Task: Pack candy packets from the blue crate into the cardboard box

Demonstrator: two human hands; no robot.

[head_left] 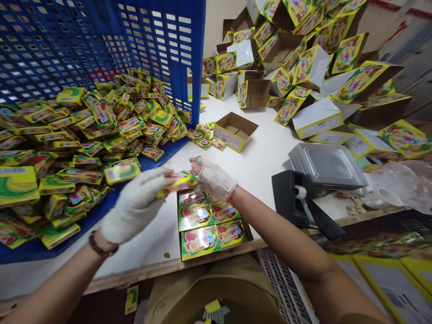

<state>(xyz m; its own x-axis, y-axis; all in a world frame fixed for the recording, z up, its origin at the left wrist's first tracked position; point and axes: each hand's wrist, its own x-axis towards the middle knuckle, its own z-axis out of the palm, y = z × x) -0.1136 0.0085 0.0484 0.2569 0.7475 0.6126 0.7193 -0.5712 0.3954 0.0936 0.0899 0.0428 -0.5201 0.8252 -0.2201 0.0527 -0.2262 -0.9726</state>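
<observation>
Nearest to us, at the front edge of the counter (263, 162), we are keeping a small carton (212, 225) open side up, so that the flat packets can be laid in from above; it is showing several glossy packets already lying face up in rows. Just above it we are holding one yellow packet (180, 181) between both gloved hands: our left hand (137, 202) is closing its grip around the packet's left end, and our right hand (212, 177) is pinching the right end with thumb and fingertips, so the packet is hanging level over the carton's far edge and touching nothing else. On the counter's left side a blue crate (101, 45) is lying tipped on its side, open mouth toward us, so its heap of loose packets (84, 135) is spilling within easy reach of our left hand. An empty open box (234, 130) is sitting near the counter's middle, well apart from our hands, and a pile of folded boxes (303, 67) is crowding the far right corner. At the right edge a scale (320, 180) is standing close to our right forearm, narrowing the room there; the bare strip between crate and scale is giving us the only free room.
</observation>
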